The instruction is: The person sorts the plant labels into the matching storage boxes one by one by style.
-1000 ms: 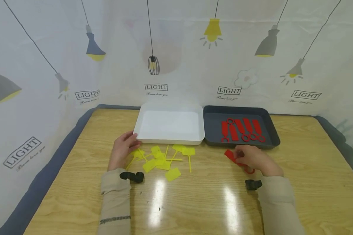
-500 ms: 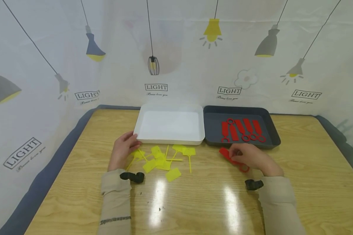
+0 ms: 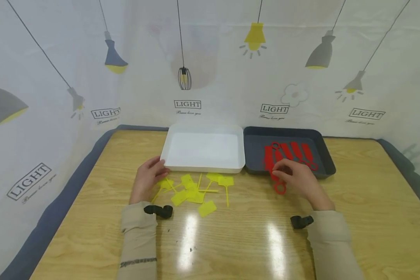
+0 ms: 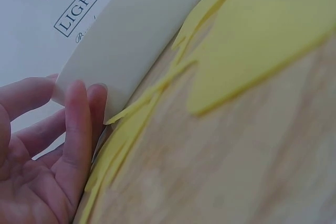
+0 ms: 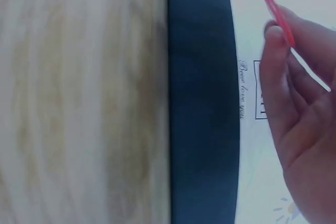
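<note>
My right hand (image 3: 298, 177) pinches a red tag with a ring (image 3: 275, 177) between thumb and fingertips, above the near edge of the dark grey tray (image 3: 325, 155). The tag's ring points toward me, and the right wrist view shows it nearly edge-on above the rim. Several other red tags (image 3: 296, 149) lie in that tray, partly covered by my hand. At the near left corner of the white tray (image 3: 202, 169), my left hand (image 3: 147, 177) rests its fingers against the wall. Yellow T-shaped tags (image 3: 206, 209) lie beside this hand, several of them overlapping.
The two trays stand side by side at the back of the wooden table (image 3: 231, 241). Behind it hangs a white curtain (image 3: 220, 77) printed with lamps. Small dark specks mark the tabletop in front of the yellow tags.
My right hand has lifted the red tag from the table, turned it so its strip points away from me, and brought it over the dark tray's edge. My left hand stays put.
</note>
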`<state>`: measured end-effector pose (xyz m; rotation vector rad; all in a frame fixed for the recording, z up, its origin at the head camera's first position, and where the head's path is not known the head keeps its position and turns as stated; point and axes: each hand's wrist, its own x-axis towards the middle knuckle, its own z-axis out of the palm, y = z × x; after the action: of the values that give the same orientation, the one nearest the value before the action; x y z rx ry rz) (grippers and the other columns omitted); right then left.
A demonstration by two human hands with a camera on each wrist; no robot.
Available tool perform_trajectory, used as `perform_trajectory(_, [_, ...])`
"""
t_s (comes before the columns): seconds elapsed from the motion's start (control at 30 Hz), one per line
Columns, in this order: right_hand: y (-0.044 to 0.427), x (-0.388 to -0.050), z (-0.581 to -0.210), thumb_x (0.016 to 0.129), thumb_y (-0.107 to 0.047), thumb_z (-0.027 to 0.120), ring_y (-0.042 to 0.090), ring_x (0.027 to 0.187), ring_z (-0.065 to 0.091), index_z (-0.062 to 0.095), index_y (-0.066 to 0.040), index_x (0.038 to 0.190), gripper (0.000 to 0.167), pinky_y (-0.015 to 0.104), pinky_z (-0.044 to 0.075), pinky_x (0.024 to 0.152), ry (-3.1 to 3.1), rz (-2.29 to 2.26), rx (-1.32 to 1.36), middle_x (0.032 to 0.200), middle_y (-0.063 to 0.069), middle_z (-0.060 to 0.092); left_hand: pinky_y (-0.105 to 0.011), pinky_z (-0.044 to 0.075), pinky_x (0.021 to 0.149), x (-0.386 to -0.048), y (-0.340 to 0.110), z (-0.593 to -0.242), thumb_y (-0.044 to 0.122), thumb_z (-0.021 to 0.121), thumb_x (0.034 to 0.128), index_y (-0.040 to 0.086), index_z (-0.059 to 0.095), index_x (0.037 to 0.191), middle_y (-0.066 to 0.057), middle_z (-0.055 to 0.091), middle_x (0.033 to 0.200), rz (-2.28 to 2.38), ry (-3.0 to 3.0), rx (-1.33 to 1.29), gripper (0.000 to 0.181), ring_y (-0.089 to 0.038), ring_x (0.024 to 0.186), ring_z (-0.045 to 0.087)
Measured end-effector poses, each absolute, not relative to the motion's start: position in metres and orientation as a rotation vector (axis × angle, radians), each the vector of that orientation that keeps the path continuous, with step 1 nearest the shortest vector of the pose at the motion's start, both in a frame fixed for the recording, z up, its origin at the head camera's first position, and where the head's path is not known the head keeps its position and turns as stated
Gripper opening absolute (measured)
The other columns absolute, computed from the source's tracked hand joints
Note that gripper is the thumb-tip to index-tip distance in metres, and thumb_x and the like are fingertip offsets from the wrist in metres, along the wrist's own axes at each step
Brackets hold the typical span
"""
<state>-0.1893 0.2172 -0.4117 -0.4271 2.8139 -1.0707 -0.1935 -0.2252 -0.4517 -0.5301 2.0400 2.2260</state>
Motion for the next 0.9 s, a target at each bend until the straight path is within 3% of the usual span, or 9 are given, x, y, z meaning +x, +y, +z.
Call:
perform_trajectory(0.23, [0.220, -0.191, -0.418, 0.086, -0.038, 0.057, 0.014, 0.070, 0.057, 0.060, -0.022, 0.103, 0.024, 0.033, 0.046, 0.061, 2.950, -1.148, -0.272, 0.085, -0.003, 0.062, -0.027, 0.049, 0.080, -0.193, -0.224, -0.451, 0.033, 0.058, 0.0865, 0.012, 0.040, 0.133, -0.013, 0.056, 0.110, 2.212, 2.049, -0.548, 0.054, -0.021, 0.094, 0.059])
perform_trajectory(0.53, [0.214, -0.198, -0.417, 0.087, -0.033, 0.058, 0.019, 0.088, 0.054, 0.059, -0.021, 0.111, 0.027, 0.037, 0.044, 0.069, 3.037, -1.228, -0.232, 0.104, -0.001, 0.057, -0.027, 0.049, 0.080, -0.194, -0.227, -0.450, 0.033, 0.058, 0.0862, 0.012, 0.040, 0.134, -0.013, 0.056, 0.110, 2.224, 2.048, -0.535, 0.055, -0.021, 0.095, 0.058])
perform_trajectory(0.9, [0.210, -0.211, -0.418, 0.089, -0.023, 0.056, 0.021, 0.079, 0.058, 0.058, -0.016, 0.117, 0.029, 0.033, 0.045, 0.060, 3.072, -1.283, -0.137, 0.102, 0.007, 0.060, -0.028, 0.049, 0.081, -0.194, -0.225, -0.452, 0.033, 0.058, 0.0862, 0.011, 0.041, 0.133, -0.014, 0.055, 0.112, 2.222, 2.057, -0.536, 0.054, -0.022, 0.095, 0.058])
